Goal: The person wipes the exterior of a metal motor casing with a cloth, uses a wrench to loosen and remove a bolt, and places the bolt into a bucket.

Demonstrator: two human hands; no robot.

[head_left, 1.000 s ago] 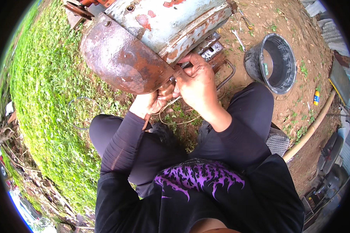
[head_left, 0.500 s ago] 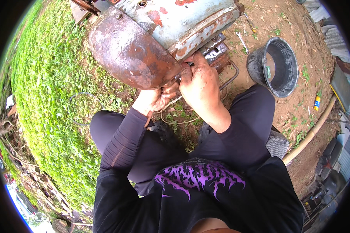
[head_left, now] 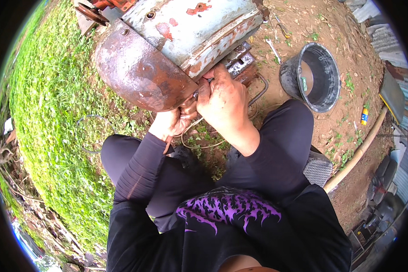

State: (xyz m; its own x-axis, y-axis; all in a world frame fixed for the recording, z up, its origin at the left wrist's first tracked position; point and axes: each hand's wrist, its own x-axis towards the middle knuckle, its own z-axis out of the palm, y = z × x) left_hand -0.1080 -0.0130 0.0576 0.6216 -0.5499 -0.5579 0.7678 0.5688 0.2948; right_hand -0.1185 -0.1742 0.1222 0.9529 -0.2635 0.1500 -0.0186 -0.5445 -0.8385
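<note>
A large machine with a peeling pale blue-grey housing [head_left: 181, 27] and a rusty rounded brown end cover [head_left: 143, 68] stands in front of my knees. Under the lower edge of that cover, my left hand [head_left: 173, 121] is closed, its fingers curled and partly hidden by the metal. My right hand [head_left: 224, 97] is closed beside it, with its fingertips tucked under the seam between cover and housing. A small dark metal end shows between the two hands, too little of it to name. Both hands look smudged with grease.
To the right, a black bucket [head_left: 333, 81] holds some murky liquid and a small green item. Wrenches [head_left: 273, 51] lie on the dirt beyond it. A bent metal rod [head_left: 259, 93] juts out beside my right hand. A bamboo pole [head_left: 358, 156] and a small yellow-and-blue bottle [head_left: 364, 116] lie farther right.
The whole view has shifted slightly, so machine, bucket and hands sit a little farther left in the picture. Both hands keep their place at the cover's lower edge, their grip looking much the same.
</note>
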